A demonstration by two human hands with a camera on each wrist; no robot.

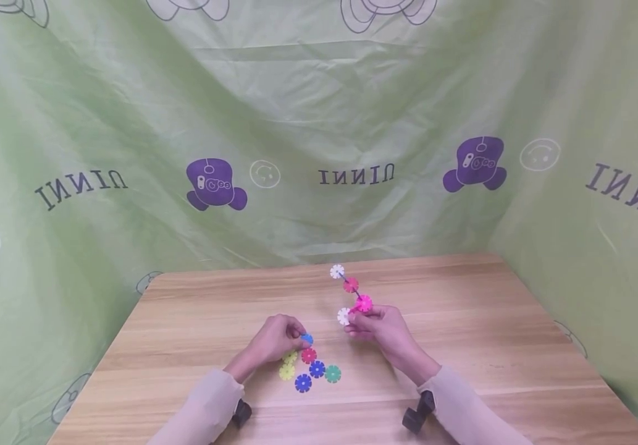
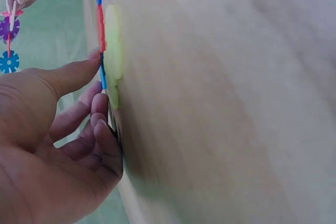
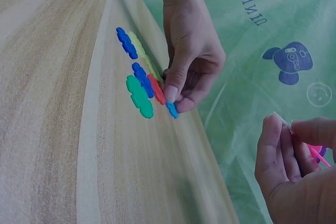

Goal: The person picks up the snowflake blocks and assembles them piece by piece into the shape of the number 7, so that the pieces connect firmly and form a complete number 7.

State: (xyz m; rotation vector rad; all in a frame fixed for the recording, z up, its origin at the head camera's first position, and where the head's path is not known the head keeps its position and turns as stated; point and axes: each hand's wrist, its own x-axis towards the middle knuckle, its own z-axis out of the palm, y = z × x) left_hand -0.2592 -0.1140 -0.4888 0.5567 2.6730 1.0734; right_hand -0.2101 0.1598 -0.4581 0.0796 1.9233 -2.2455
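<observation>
1. Head: a light blue disc point(image 1: 307, 339) was pinched by the left hand point(image 1: 275, 340) beside the loose discs point(image 1: 317, 369) on the table point(image 1: 463, 309). A white disc in a linked chain point(image 1: 350, 285) was pinched by the right hand point(image 1: 386, 330), above the table. Step judged: loose piece being picked up. A clean lift, then slots lined up, seemed called for.
2. Left wrist: a purple disc point(image 2: 5, 29) and a bright blue disc point(image 2: 9, 62) were shown face-on, unlike from the head.
3. Right wrist: left thumb-and-fingertip pinch clearly shown; chain mostly hidden by right fingers.
</observation>
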